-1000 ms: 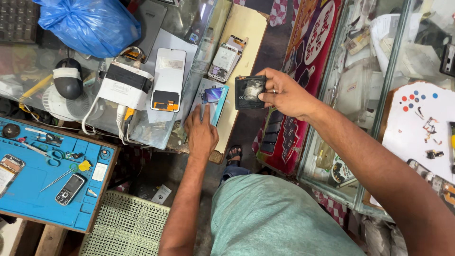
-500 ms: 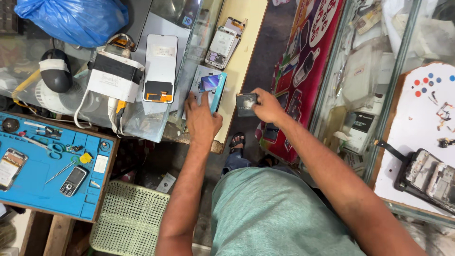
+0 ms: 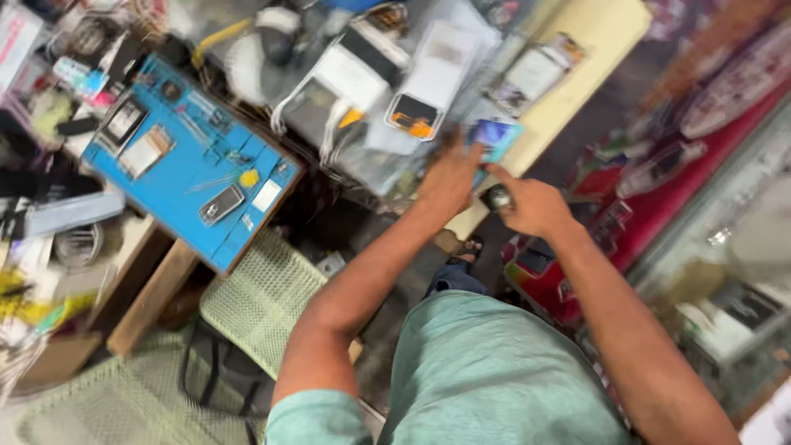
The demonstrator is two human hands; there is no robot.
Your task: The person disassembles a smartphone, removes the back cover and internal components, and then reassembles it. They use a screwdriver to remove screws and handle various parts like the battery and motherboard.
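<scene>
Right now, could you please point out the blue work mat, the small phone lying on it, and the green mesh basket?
Blue work mat (image 3: pixel 177 177), head view, bare middle.
Small phone (image 3: pixel 221 204), head view, its face.
Green mesh basket (image 3: pixel 264 297), head view, mesh surface.

The work mat (image 3: pixel 177 177) is bright blue with a small yellow piece (image 3: pixel 248 178) on it. The shirt (image 3: pixel 494 379) is plain pale green. The basket (image 3: pixel 262 298) is light green mesh. The phone screen (image 3: pixel 494 137) glows blue and purple. The counter strip (image 3: pixel 577 91) is cream yellow.
</scene>
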